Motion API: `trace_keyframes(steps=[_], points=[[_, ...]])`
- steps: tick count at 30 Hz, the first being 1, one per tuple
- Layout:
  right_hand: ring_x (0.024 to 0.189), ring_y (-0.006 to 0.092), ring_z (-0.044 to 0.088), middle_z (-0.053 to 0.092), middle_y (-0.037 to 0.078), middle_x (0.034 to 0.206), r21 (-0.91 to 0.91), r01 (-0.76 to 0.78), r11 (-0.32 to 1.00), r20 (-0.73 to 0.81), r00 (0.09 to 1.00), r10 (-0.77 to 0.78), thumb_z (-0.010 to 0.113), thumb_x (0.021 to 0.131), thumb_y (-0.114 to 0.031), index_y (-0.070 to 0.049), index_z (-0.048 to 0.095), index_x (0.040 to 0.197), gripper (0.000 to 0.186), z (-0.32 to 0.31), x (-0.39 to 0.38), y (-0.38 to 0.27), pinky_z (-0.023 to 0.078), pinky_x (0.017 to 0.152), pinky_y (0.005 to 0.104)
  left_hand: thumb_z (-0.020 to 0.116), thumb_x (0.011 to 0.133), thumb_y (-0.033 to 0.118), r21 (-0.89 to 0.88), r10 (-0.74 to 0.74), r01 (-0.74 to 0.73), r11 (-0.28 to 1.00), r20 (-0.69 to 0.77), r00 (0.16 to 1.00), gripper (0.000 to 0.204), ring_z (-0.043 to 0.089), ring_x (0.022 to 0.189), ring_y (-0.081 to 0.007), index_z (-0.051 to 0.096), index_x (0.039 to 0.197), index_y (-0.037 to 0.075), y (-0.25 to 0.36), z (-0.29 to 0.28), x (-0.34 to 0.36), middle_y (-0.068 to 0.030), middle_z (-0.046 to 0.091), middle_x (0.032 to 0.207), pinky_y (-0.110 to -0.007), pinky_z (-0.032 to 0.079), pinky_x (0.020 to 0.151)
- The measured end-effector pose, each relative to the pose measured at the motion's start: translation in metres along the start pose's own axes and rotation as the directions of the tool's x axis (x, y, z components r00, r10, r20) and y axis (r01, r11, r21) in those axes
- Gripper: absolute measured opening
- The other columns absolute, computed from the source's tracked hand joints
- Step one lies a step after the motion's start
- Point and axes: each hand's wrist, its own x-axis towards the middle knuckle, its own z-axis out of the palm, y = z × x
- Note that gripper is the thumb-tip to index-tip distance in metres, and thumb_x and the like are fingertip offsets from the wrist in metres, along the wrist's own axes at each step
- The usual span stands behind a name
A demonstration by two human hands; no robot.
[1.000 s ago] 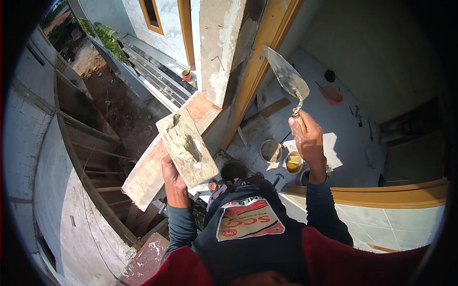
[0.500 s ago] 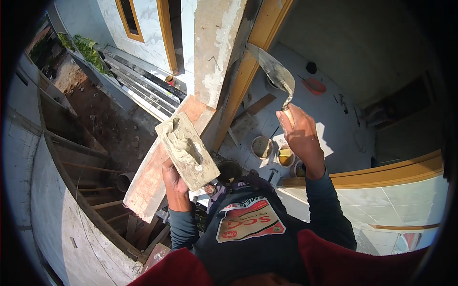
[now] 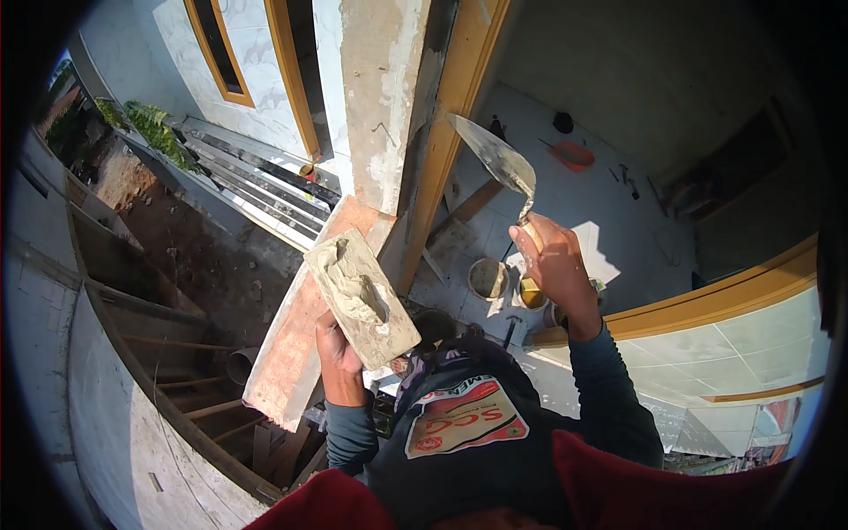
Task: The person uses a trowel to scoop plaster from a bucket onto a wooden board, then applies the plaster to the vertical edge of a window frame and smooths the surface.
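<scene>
My left hand [image 3: 337, 349] holds a small rectangular board [image 3: 385, 328] from underneath, with a lumpy mound of pale grey mortar [image 3: 349, 283] on top. Behind it a longer pale-orange plank [image 3: 279, 371] reaches up to the foot of a patchy plastered column [image 3: 375, 106]. My right hand [image 3: 556, 269] is closed on the wooden handle of a pointed trowel [image 3: 495, 155], its smeared blade raised and pointing up-left beside the wooden door frame [image 3: 468, 79].
Buckets [image 3: 488, 278], a red basin [image 3: 572, 155] and several tools lie on the white floor [image 3: 645, 230] below right. Long bars [image 3: 238, 177] run along a ledge at upper left, above a dirt drop [image 3: 185, 256]. A curved wall edge [image 3: 115, 344] borders the left.
The view has turned, so the surroundings sit differently. The board in my left hand appears slightly right and lower; the trowel in my right hand appears further left and a little lower.
</scene>
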Motion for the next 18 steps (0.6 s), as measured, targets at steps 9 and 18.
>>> trace_keyframes(steps=[9, 18], points=[[0.075, 0.0430, 0.057, 0.061, 0.023, 0.081, 0.132, -0.080, 0.988, 0.059, 0.996, 0.072, 0.061, 0.090, -0.017, 0.005, 0.057, 0.091, 0.022, -0.003, 0.014, -0.007, 0.046, 0.066, 0.0424, 0.045, 0.085, 0.005, 0.012, -0.047, 0.047, 0.999, 0.015, 0.999, 0.042, 0.061, 0.105, -0.0323, 0.049, 0.125, -0.006, -0.005, -0.001, 0.006, -0.0204, 0.059, 0.119, -0.045, 0.049, 0.094], [0.073, 0.0429, 0.059, 0.061, 0.024, 0.077, 0.094, 0.008, 0.996, 0.031, 0.999, -0.011, 0.061, 0.089, -0.016, 0.004, 0.057, 0.087, 0.020, 0.026, 0.014, -0.005, 0.046, 0.064, 0.0467, 0.046, 0.084, 0.006, 0.005, -0.040, 0.040, 0.999, 0.023, 0.999, 0.042, 0.062, 0.103, -0.0322, 0.050, 0.124, -0.006, -0.004, -0.002, 0.004, -0.0201, 0.061, 0.118, -0.045, 0.050, 0.093]])
